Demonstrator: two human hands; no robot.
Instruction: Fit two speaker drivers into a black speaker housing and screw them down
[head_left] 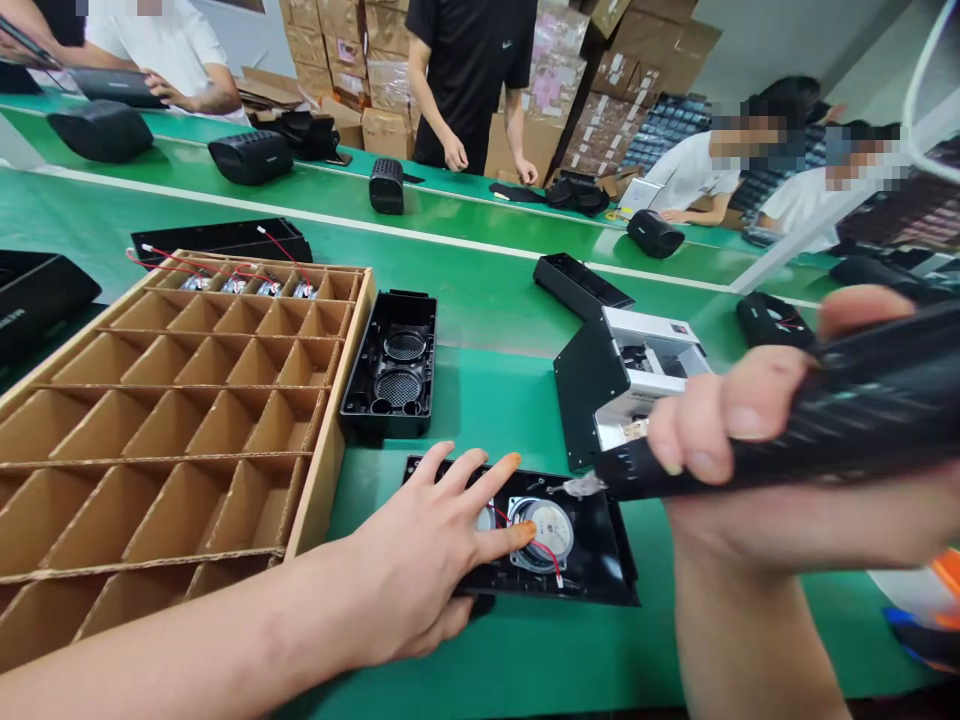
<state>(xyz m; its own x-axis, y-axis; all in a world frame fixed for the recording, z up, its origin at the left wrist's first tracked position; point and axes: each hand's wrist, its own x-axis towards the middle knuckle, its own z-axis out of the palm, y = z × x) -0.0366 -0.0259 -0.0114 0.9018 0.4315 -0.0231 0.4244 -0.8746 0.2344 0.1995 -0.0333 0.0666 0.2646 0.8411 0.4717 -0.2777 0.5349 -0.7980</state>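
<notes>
My right hand is wrapped round a black electric screwdriver. Its bit points left, its tip at the upper side of a black speaker housing on the bench. Across the left part of this housing lies my left hand, fingers spread, one fingertip touching a round speaker driver. A red wire with a small white plug runs over that driver. A second driver is mostly covered by my left hand. Whether the bit touches a screw I cannot tell.
A cardboard divider box stands left, with several drivers in its far row. Beside it is another open housing. A black-and-white machine stands behind the screwdriver. Speakers sit on the green belt; several people are beyond.
</notes>
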